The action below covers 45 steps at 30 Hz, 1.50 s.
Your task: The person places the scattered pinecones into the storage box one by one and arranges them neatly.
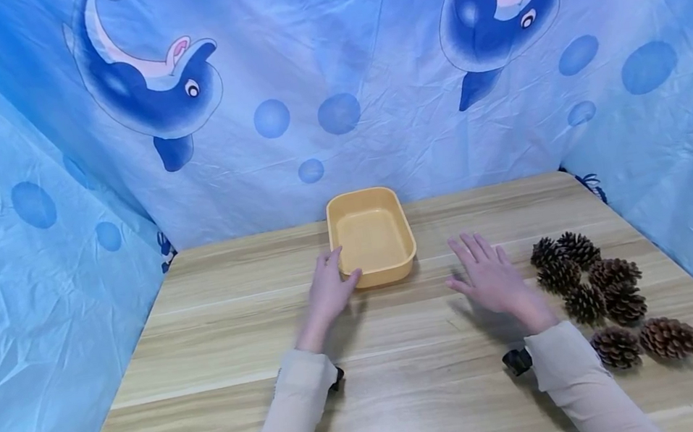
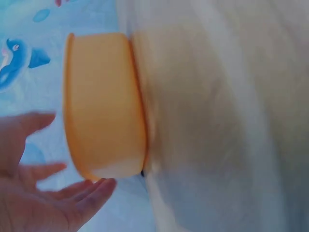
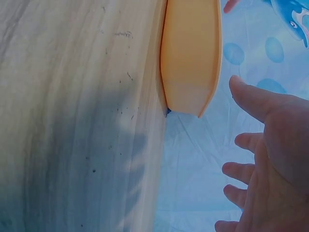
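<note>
A yellow rectangular plastic bin (image 1: 387, 274) stands at the far side of the wooden table, its hollow inside facing up. At its near left corner is my left hand (image 1: 328, 290), with fingertips right at the rim. The left wrist view shows that hand (image 2: 43, 203) with thumb and fingers spread beside the bin (image 2: 104, 106). To the right of the bin, my right hand (image 1: 492, 283) is held over the table, fingers extended and palm down. Nothing is in its grasp; the right wrist view shows its fingers (image 3: 239, 171) apart from the bin (image 3: 190, 58).
Several brown pine cones (image 1: 584, 303) lie in a cluster on the right side of the table (image 1: 207, 358), beyond my right forearm. A blue curtain (image 1: 403, 143) printed with dolphins hangs behind the table and along both sides.
</note>
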Each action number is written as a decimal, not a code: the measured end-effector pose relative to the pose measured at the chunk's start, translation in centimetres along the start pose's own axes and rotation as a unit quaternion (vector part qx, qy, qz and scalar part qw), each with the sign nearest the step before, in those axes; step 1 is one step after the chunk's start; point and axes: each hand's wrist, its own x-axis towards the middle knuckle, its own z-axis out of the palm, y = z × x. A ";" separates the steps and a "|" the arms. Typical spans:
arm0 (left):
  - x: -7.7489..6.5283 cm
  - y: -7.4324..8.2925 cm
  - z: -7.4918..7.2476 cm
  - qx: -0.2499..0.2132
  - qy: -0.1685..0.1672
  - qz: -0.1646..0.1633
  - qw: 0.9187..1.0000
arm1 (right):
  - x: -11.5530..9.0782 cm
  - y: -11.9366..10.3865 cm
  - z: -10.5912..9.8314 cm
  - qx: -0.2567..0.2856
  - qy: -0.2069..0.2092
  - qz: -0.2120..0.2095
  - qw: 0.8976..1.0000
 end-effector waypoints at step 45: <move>5.2 -3.3 -0.2 -0.229 -0.065 -0.085 0.968 | -4.9 2.4 -2.6 0.310 0.016 0.000 0.951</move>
